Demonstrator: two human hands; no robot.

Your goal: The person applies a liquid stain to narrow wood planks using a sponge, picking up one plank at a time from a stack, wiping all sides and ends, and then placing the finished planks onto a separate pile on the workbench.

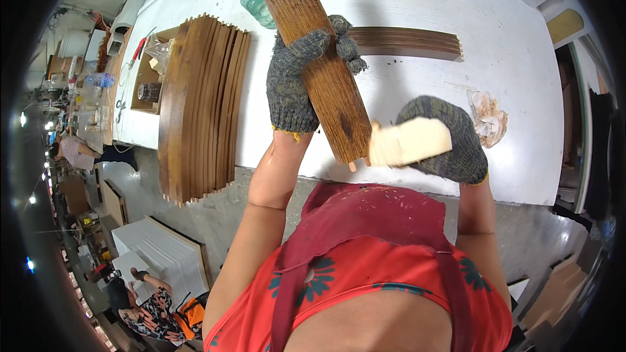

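Note:
My left hand [297,78], in a dark grey knit glove, is closed around a long brown wooden board [334,94]. The board slants above the white table, its pegged lower end pointing toward me. In my right hand [450,137], gloved alike, is a pale cream block [412,141], perhaps a sponge or foam. Its left end meets or nearly meets the board's lower right edge; I cannot tell which. Beyond the left hand, a low stack of similar brown boards [404,44] lies on the table. The fingers of the right hand are partly hidden behind the block.
A tall stack of brown boards [199,111] stands at the table's left edge, beside an open box [145,91]. A green-capped bottle [255,3] is at the back. Crumpled paper [488,119] lies right of my right hand. Another person [153,306] works at lower left.

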